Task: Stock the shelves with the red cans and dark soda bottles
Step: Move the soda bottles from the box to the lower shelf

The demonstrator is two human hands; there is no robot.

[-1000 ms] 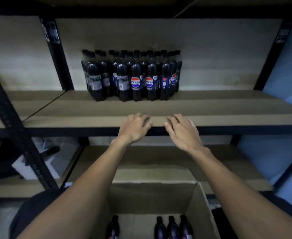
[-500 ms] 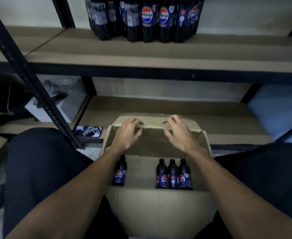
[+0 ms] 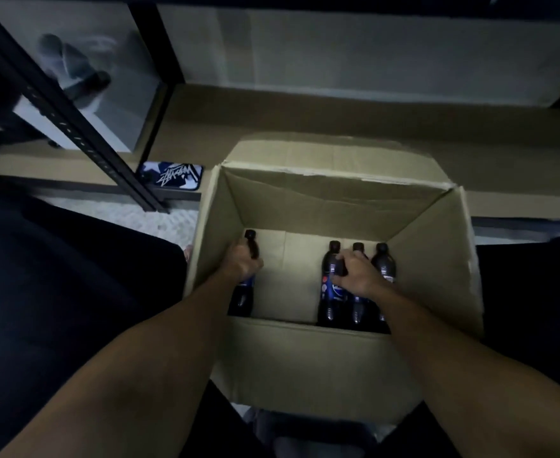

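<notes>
Four dark soda bottles point(image 3: 329, 302) stood upright on the floor of an open cardboard box point(image 3: 305, 358), all against its near wall. The lone bottle point(image 3: 244, 297) was in the near left corner. The other three were side by side toward the near right, touching one another: the first bottle point(image 3: 332, 294), the middle bottle point(image 3: 357, 247) and the third bottle point(image 3: 383, 261).

As I watched through the head camera, the left hand point(image 3: 241, 263) was inside the box with its fingers wrapped round the shoulder of the lone bottle, whose cap and neck stood clear above the fist. The right hand point(image 3: 359, 276) was curled over the trio. Its fingers were clamped round the neck and shoulder of the middle bottle, and the thumb lay against the first bottle. The third bottle stood just beside the knuckles; I could not tell whether they touched it.

The box sat between the person's dark-trousered legs point(image 3: 57, 285), its far flap folded back onto the lowest shelf board point(image 3: 338, 110). A black perforated upright point(image 3: 83, 140) of the rack ran slantwise at left. Just beside its foot lay a small blue-and-white printed item point(image 3: 172, 175) with scrawled lettering. A pale box point(image 3: 113, 110) stood behind the upright, blurred — I could not make out what it held.
</notes>
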